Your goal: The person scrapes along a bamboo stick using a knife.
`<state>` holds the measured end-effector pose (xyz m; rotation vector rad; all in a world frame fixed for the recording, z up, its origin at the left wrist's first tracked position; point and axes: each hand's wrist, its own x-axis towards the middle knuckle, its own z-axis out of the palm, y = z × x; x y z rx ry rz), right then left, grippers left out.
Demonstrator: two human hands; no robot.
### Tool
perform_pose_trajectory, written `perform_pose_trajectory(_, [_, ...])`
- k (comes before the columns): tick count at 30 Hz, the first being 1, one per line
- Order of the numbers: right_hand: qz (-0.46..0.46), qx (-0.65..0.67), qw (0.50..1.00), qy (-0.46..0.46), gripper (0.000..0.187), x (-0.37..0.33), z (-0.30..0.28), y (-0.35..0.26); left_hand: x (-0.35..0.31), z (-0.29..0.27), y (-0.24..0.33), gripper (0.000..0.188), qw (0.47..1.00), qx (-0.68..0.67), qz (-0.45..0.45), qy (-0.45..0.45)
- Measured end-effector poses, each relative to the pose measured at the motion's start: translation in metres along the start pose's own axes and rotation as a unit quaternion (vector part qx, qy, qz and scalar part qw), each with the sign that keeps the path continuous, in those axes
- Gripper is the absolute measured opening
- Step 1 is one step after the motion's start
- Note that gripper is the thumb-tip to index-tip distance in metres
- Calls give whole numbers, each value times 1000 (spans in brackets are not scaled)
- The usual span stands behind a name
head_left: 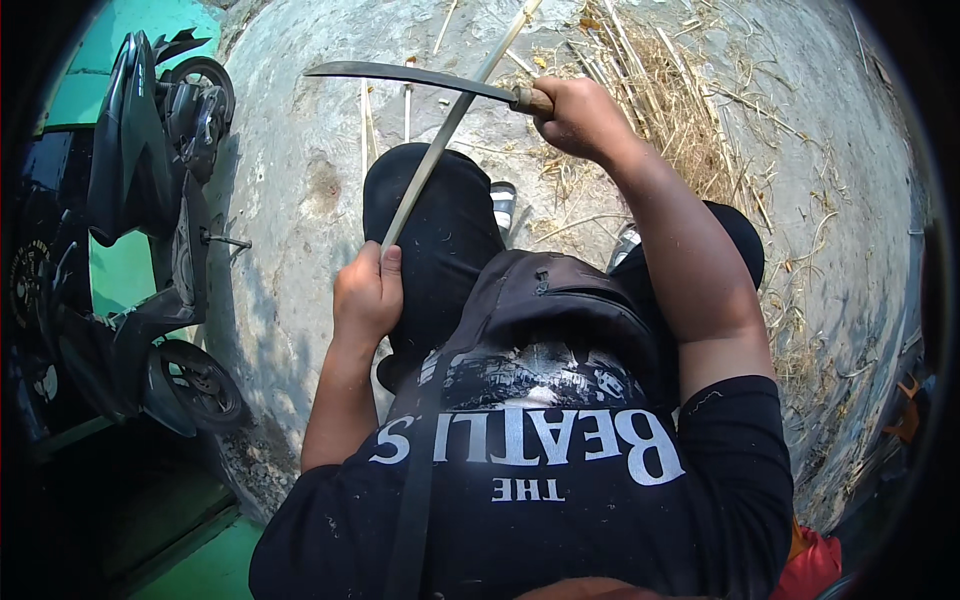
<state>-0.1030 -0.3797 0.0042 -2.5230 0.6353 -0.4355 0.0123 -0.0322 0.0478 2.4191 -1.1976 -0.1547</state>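
Observation:
My right hand [580,118] is closed around the wooden handle of a long curved machete [400,73]. Its dark blade points left and crosses a pale, narrow bamboo strip [437,150], touching it or lying just over it; I cannot tell which. The near end of that strip is in my left hand [368,290], with the thumb pressed along it beside my left knee. From there the strip slants up and away to the right, past the top of the view. Both knees are bent in dark trousers, and a dark bag [550,295] rests on my lap.
Dry shavings and thin strips [690,130] are heaped on the concrete ground [290,230] at the far right. A few loose strips [367,120] lie beyond my left knee. Along the left stands a dark motorbike [150,250]. Something red [812,570] shows at the lower right.

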Motion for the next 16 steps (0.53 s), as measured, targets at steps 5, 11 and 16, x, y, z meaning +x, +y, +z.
perform_pose_trajectory(5, [18, 42, 999, 27, 16, -7, 1, -2, -2, -3, 3, 42, 1000, 10, -9, -7])
perform_pose_trajectory(11, [-95, -14, 994, 48, 7, -13, -8, -17, -1, -2, 1, 44, 1000, -1, -16, -7])
perform_pose_trajectory(16, [-11, 16, 1000, 21, 22, 6, -4, 18, -1, 1, 2, 43, 1000, 7, -12, -3])
